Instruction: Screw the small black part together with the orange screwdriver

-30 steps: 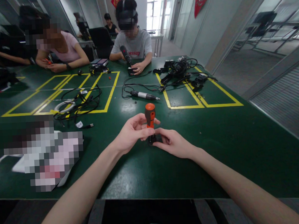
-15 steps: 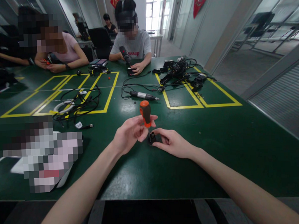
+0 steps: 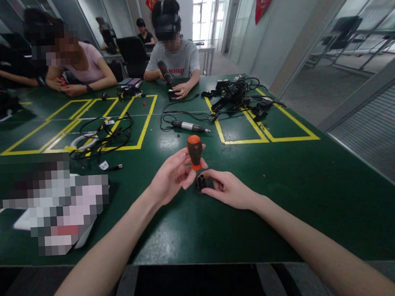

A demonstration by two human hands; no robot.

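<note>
My left hand [image 3: 174, 173] is closed around the lower part of a screwdriver [image 3: 194, 152] with an orange and dark grey handle. The handle stands nearly upright, its orange end on top. Its tip points down at a small black part [image 3: 200, 183] on the green table [image 3: 175, 237]; whether the tip touches it I cannot tell. My right hand [image 3: 228, 188] pinches this black part from the right between thumb and fingers. A short round post sticks up from the part.
Beyond my hands lies a pen-shaped electric screwdriver [image 3: 190, 126] with a cord. Tangled black cables [image 3: 234, 95] sit at the back right, more cables [image 3: 117, 134] at the left. A blurred pale item [image 3: 78, 211] lies near left. Across the table a person [image 3: 176, 56] holds a power tool.
The screwdriver handle has shifted slightly to the right and toward me, and my left fingers have moved a little with it. My right hand and the black part stay in place.
</note>
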